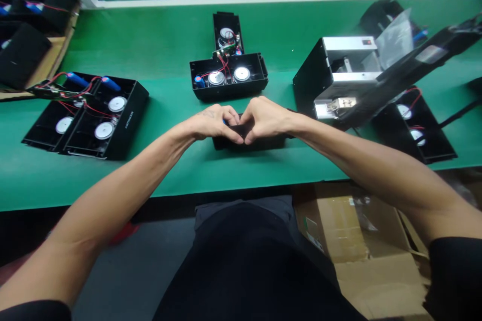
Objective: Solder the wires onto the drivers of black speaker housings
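Observation:
Low over the green bench, my left hand (220,121) and my right hand (263,116) meet at the front of a black speaker housing (265,143). The fingers of both are curled onto it, with the thumb tips almost touching. A bit of blue shows beside my left fingers; my hands hide most of the housing's inside. Just beyond them lies an open black speaker housing (229,91) with two round silver speaker magnets, red wires and a blue cylinder. A second housing part (228,22) stands behind it, linked by wires to a small circuit board (225,50).
At left sits another opened speaker (128,120) with wires and blue cylinders. More housings stack on cardboard (62,52) at upper left. To the right stand a metal-and-black machine (312,77), a blurred dark bar (410,70) and another housing (433,130). Cardboard boxes (380,281) lie below the bench.

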`<state>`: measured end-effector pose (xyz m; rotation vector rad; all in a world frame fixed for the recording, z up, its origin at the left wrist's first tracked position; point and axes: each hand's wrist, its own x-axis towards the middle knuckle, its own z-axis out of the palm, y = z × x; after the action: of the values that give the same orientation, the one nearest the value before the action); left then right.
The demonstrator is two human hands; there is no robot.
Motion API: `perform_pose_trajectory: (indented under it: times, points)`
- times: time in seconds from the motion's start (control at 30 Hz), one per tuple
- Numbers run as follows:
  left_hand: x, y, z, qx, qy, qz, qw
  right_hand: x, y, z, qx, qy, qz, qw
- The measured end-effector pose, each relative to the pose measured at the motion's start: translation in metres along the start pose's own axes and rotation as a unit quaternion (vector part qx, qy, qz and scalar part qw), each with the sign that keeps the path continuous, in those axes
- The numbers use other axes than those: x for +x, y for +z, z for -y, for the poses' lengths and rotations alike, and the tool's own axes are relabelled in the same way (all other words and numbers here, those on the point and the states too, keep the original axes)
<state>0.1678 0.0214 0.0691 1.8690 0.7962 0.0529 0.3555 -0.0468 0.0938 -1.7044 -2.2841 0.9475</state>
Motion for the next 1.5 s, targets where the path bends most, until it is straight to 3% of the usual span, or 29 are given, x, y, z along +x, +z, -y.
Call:
perform_pose_trajectory:
  times: [0.1, 0.2, 0.27, 0.3, 0.33, 0.37, 0.43, 0.47, 0.5, 0.53, 0.63, 0.7, 0.8, 0.87, 0.97, 1.03, 1.13, 1.2, 1.33, 1.43, 1.5]
  points:
    - [0.003, -0.002, 0.003, -0.002, 0.002, -0.001, 1.000, 0.001, -0.002, 0.002, -0.020, 0.000, 0.004, 1.000]
    - [0.000, 0.001, 0.008, 0.008, 0.022, -0.006, 1.000, -0.018, -0.002, 0.009, -0.070, -0.019, -0.013, 0.997]
    - [-0.008, 0.011, 0.012, 0.052, 0.063, -0.024, 0.996, -0.044, 0.001, 0.010, -0.077, -0.042, -0.106, 0.990]
    - [-0.014, 0.018, 0.015, 0.088, 0.091, -0.041, 0.991, -0.060, 0.003, 0.006, -0.064, -0.048, -0.191, 0.978]
    - [-0.020, 0.027, 0.018, 0.132, 0.121, -0.069, 0.981, -0.077, 0.007, 0.000, -0.041, -0.044, -0.298, 0.953]
    - [-0.027, 0.036, 0.020, 0.177, 0.148, -0.097, 0.968, -0.092, 0.010, -0.010, -0.022, -0.007, -0.425, 0.905]
    - [-0.041, 0.054, 0.025, 0.252, 0.187, -0.145, 0.938, -0.117, 0.016, -0.040, -0.014, 0.103, -0.651, 0.752]
    - [-0.047, 0.062, 0.028, 0.278, 0.206, -0.159, 0.925, -0.125, 0.017, -0.057, -0.019, 0.151, -0.696, 0.701]
    - [-0.051, 0.068, 0.029, 0.295, 0.222, -0.171, 0.913, -0.130, 0.016, -0.075, -0.029, 0.189, -0.710, 0.677]
    - [-0.055, 0.072, 0.031, 0.308, 0.237, -0.178, 0.904, -0.132, 0.014, -0.093, -0.041, 0.217, -0.708, 0.671]
    - [-0.059, 0.076, 0.033, 0.323, 0.263, -0.194, 0.888, -0.128, 0.008, -0.130, -0.053, 0.259, -0.685, 0.678]
    - [-0.059, 0.075, 0.034, 0.330, 0.269, -0.199, 0.882, -0.125, 0.010, -0.138, -0.024, 0.246, -0.714, 0.655]
    - [-0.057, 0.074, 0.034, 0.336, 0.273, -0.203, 0.878, -0.127, 0.024, -0.133, 0.071, 0.177, -0.778, 0.598]
    - [-0.057, 0.074, 0.035, 0.336, 0.276, -0.204, 0.877, -0.132, 0.032, -0.125, 0.169, 0.128, -0.763, 0.611]
    - [-0.056, 0.073, 0.038, 0.340, 0.281, -0.209, 0.873, -0.141, 0.028, -0.116, 0.316, 0.076, -0.659, 0.678]
    - [-0.054, 0.072, 0.041, 0.342, 0.287, -0.214, 0.869, -0.146, 0.013, -0.110, 0.366, 0.048, -0.636, 0.678]
    - [-0.049, 0.072, 0.044, 0.342, 0.297, -0.218, 0.864, -0.146, -0.015, -0.102, 0.346, -0.007, -0.692, 0.634]
    - [-0.045, 0.072, 0.044, 0.342, 0.299, -0.222, 0.863, -0.142, -0.029, -0.098, 0.300, -0.026, -0.723, 0.622]
    - [-0.040, 0.074, 0.039, 0.341, 0.290, -0.219, 0.867, -0.129, -0.042, -0.099, 0.249, -0.009, -0.700, 0.669]
    - [-0.039, 0.074, 0.035, 0.339, 0.285, -0.213, 0.871, -0.129, -0.040, -0.091, 0.285, -0.027, -0.650, 0.704]
    - [-0.040, 0.074, 0.034, 0.340, 0.279, -0.209, 0.873, -0.133, -0.033, -0.076, 0.335, -0.061, -0.614, 0.712]
